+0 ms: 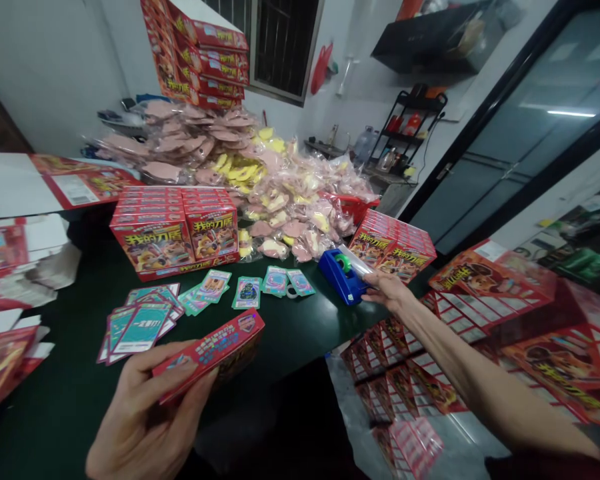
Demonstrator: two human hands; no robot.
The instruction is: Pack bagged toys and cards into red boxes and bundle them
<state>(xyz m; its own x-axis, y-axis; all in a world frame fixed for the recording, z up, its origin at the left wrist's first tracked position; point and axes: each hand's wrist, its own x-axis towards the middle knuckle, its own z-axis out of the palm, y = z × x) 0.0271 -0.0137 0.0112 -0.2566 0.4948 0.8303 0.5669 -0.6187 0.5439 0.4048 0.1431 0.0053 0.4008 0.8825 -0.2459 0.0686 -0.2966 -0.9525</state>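
Left hand (145, 407) is clenching a flat red cardboard box (209, 355), its grip closed around the box's near end, and the box is sitting just above the dark green desk (55, 407) — held up, not resting. Its long axis is running from the hand up and to the right, the far end pointing toward a row of small teal-and-pink printed cards (275, 281). Left hand is the nearer one by far; right hand (387, 292) is working well apart, reaching in from the lower right along a bare, outstretched forearm.

Right hand's fingers are touching or just beside the front of a blue plastic tape dispenser (343, 277), with a clear strip of tape (354, 260) rising toward them — cannot tell whether the grip is pinching that strip or only lying against it.

A fanned heap of teal-and-pink printed cards (140, 327) is lying just beyond the box, toward the left. Stacked red printed boxes (175, 233) are standing behind the cards, and a second red stack (393, 243) is standing beyond the dispenser. Clear plastic bags of pink and yellow pieces (280, 200) are heaping up behind both, while flattened red printed cartons (400, 373) are spreading out at lower right
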